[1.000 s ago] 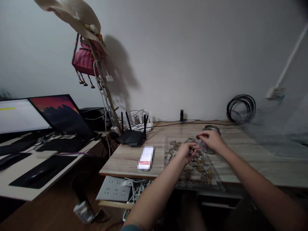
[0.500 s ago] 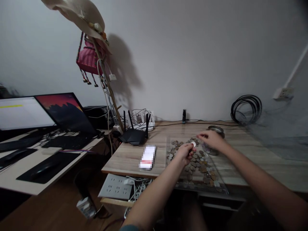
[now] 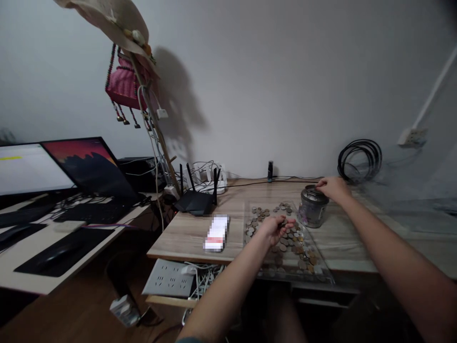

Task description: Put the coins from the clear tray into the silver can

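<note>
Many round metal coins (image 3: 285,238) | left hand (image 3: 274,227) fingers curled, contents unclear; right hand (image 3: 332,187) atop cylindrical jar (image 3: 312,206), grip unclear

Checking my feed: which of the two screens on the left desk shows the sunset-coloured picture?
The tilted laptop screen, the one nearer the router. The monitor further left is mostly white with a yellow bar.
</note>
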